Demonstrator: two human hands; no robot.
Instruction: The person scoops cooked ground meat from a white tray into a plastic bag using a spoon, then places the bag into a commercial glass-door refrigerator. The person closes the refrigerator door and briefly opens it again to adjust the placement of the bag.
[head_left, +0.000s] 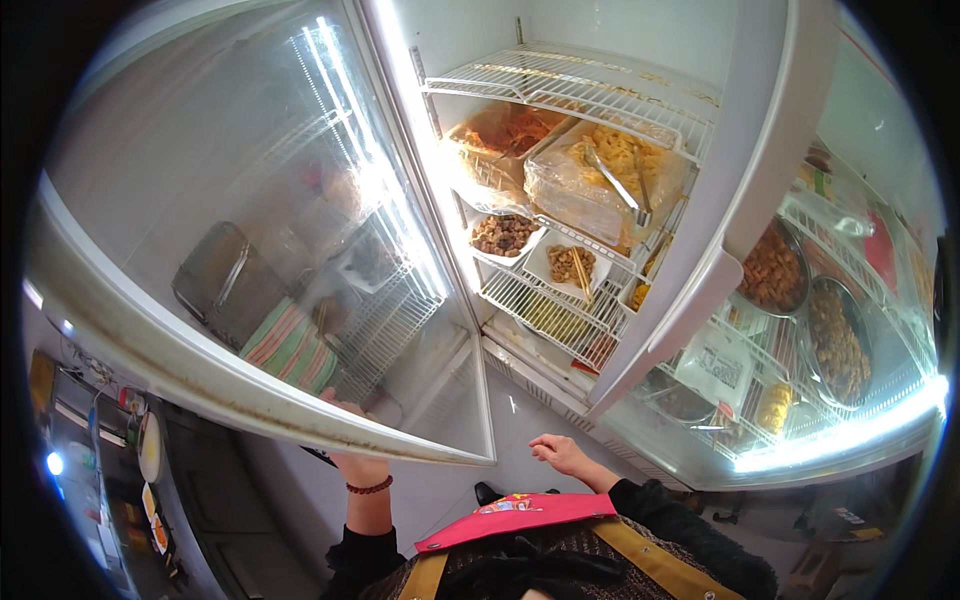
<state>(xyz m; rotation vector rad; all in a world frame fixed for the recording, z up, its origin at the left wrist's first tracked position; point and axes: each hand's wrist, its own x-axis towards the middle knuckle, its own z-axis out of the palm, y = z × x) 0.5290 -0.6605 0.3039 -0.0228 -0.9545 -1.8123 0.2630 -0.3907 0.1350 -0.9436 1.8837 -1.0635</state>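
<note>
My left hand (358, 466), with a beaded bracelet at the wrist, is partly behind the lower edge of the open glass refrigerator door (262, 405). Its fingers show dimly through the glass; whether they grip anything is unclear. Near them, a striped cloth (292, 349) and a dark tray-like thing (217, 277) with a metal utensil appear in the glass. My right hand (559, 454) hangs low before the refrigerator, fingers curled, with nothing visible in it. Inside the refrigerator, wire shelves (547, 315) carry a tub of yellow food (622, 161) with metal tongs (616, 184).
A tub of reddish food (510, 131) and white dishes of brown food (504, 234) stand on the shelves, one dish with chopsticks (581, 274). At right, a second glass door (697, 442) fronts metal bowls (772, 270). A dark counter (217, 465) runs along the left.
</note>
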